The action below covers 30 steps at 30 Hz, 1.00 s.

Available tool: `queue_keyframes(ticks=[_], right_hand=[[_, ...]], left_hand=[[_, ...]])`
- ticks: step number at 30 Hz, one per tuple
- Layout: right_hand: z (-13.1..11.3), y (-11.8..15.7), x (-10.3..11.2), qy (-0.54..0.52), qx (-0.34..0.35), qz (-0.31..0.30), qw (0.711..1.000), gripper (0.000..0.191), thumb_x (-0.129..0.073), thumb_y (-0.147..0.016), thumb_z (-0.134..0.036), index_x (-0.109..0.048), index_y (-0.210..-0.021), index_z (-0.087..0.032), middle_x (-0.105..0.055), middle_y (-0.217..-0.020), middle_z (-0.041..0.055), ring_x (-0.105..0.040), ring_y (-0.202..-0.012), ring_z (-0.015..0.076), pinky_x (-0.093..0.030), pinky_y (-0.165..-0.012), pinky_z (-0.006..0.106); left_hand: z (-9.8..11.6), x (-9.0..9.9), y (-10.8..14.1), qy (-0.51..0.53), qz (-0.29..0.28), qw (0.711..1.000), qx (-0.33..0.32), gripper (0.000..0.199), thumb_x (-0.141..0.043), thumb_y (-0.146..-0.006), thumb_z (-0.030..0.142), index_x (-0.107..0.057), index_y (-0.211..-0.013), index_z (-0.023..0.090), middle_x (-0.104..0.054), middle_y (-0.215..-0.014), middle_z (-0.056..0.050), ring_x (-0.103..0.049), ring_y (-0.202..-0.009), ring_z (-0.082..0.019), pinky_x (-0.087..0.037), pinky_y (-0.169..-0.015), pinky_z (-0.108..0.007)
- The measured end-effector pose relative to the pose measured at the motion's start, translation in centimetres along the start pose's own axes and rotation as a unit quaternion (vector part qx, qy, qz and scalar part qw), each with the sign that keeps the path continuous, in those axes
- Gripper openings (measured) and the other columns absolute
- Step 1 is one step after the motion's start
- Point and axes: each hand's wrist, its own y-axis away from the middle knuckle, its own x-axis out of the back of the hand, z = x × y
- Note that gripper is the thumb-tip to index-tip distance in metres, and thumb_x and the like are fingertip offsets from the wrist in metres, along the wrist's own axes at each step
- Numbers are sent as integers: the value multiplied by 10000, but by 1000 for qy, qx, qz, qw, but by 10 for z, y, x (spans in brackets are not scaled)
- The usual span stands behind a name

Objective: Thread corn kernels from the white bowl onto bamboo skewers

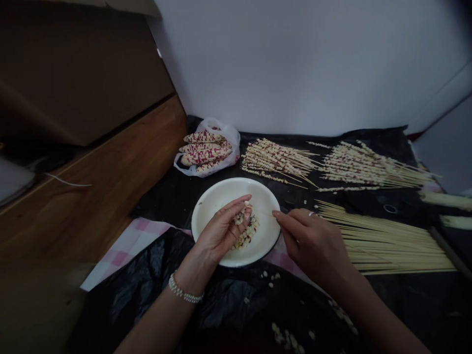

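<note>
Over a white bowl (206,201), my left hand (223,226) is cupped with corn kernels in it, one pinched between thumb and fingertips. My right hand (313,241), with a ring on one finger, grips a thin bamboo skewer (263,213). The skewer's far end meets the kernel at my left fingertips; whether it has pierced it I cannot tell. Loose white and dark red corn kernels (250,233) lie in the bowl under my left hand.
Behind the bowl, a plastic bag (231,135) holds speckled corn cobs (202,155). Kernel-threaded skewers lie in two piles, one left (271,160) and one right (357,164). Bare skewers (398,243) lie beside my right hand. Stray kernels (285,337) dot the black plastic sheet (155,275).
</note>
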Motion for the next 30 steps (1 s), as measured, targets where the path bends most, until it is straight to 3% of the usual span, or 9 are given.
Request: queue_keyframes(ticks=[5,12,21,27,30], right_hand=[[1,0,0,-3,-4,-6,1000,249,-479,-871,-158,-670,-1031,-172,-641,-741,33,-581,-676,143,-378,-572,263],[2,1,-1,-8,-3,6,1000,255,-480,-874,-166,-666,-1049,-165,-652,-753,39,-584,-676,136,-386,-577,254],[2,1,1,-12,-11,-7,1000,263,-472,-876,-171,-664,-1056,-176,-652,-761,37,-584,-683,138,-385,-581,255],[1,1,0,-22,-12,-11,1000,263,-473,-876,-176,-659,-1062,-170,-646,-762,37,-583,-682,141,-390,-584,259],[1,1,-1,-24,-17,-10,1000,260,-471,-878,-174,-661,-1054,-172,-643,-752,34,-583,-683,139,-390,-585,259]], left_hand=[[-1,1,-2,16,24,1000,2,170,-659,-730,34,-712,-879,98,-699,-836,-54,-655,-719,-94,-556,-694,-163],[0,2,-4,81,46,995,45,196,-600,-773,8,-665,-942,85,-693,-828,-73,-660,-737,-107,-564,-693,-180],[1,0,-3,71,46,995,47,155,-625,-749,3,-665,-862,101,-684,-810,-55,-650,-729,-91,-543,-689,-157],[1,2,-1,43,13,998,37,257,-612,-764,11,-681,-1001,83,-678,-822,-67,-645,-730,-91,-536,-702,-153],[0,2,-1,41,7,998,41,232,-622,-764,22,-687,-978,82,-678,-833,-61,-642,-755,-89,-531,-733,-155]])
